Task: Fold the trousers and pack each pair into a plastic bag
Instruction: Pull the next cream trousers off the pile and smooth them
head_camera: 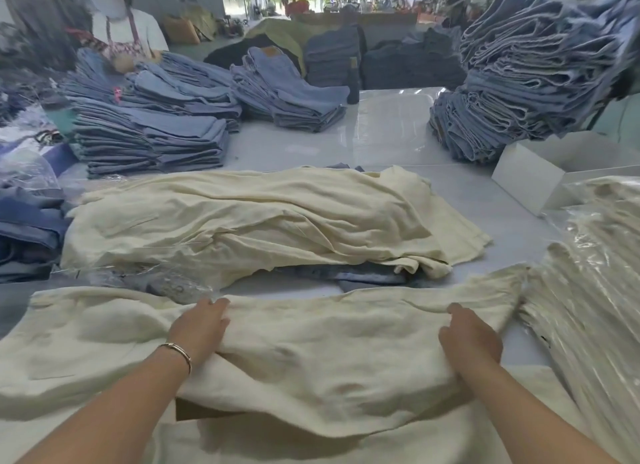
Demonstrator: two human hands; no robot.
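A pair of cream trousers (304, 345) lies stretched left to right across the near part of the white table (388, 131). My left hand (199, 325) grips a fold of the cloth near its middle, fingers curled over the edge. My right hand (471, 335) grips the same pair further right, fingers curled into the fabric. Behind it a heap of more cream trousers (242, 221) rests on some blue jeans. A stack of cream trousers packed in plastic bags (588, 290) sits at the right.
Tall piles of folded blue jeans stand at the left (149, 131), centre back (287, 96) and right (526, 75). A white box (533, 183) sits at the right. A person in an apron (121, 30) works at the far left. Bagged jeans (27, 221) lie at the left edge.
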